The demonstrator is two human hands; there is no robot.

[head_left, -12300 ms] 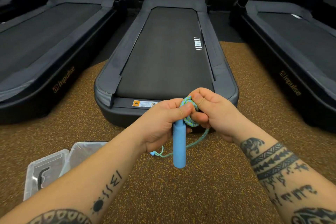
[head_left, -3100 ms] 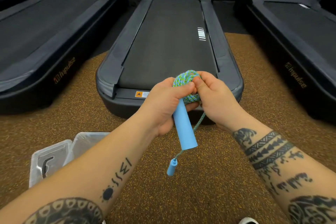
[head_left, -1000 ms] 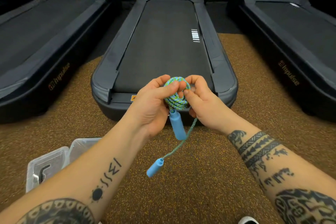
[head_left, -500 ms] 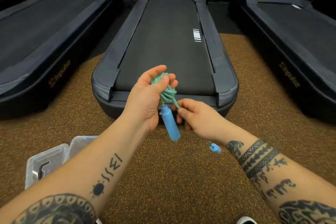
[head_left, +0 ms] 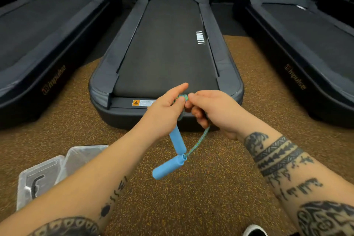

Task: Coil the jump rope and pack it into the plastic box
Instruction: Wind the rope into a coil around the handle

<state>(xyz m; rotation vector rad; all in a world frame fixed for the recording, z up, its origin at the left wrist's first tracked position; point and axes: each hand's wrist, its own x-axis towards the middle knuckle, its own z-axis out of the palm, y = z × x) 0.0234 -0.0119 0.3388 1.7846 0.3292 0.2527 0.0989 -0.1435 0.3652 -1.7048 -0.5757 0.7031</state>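
L hand (head_left: pixel 164 110) grips the rope coil (head_left: pixel 182 97), one handle (head_left: pixel 177 141) hanging under it, prob. so wraps don't loosen. R hand (head_left: pixel 212 109), just beside, pinches the tail (head_left: pixel 199 141); 2nd handle (head_left: pixel 168 166) dangles below, box (head_left: pixel 44 170) far below-left.

We're looking down a row of three dark treadmills. The middle treadmill (head_left: pixel 166 48) runs straight away from us, and its black belt carries a small white bar marking (head_left: pixel 200 37) near the right edge. A warning sticker (head_left: pixel 142 102) with an orange triangle sits on its near end. The left treadmill (head_left: pixel 38 30) and the right treadmill (head_left: pixel 306 30) flank it, each with "impulse" lettering on its side. Under everything we have brown speckled floor (head_left: pixel 210 188). At the bottom edge, a shoe tip (head_left: pixel 254 231) pokes in.
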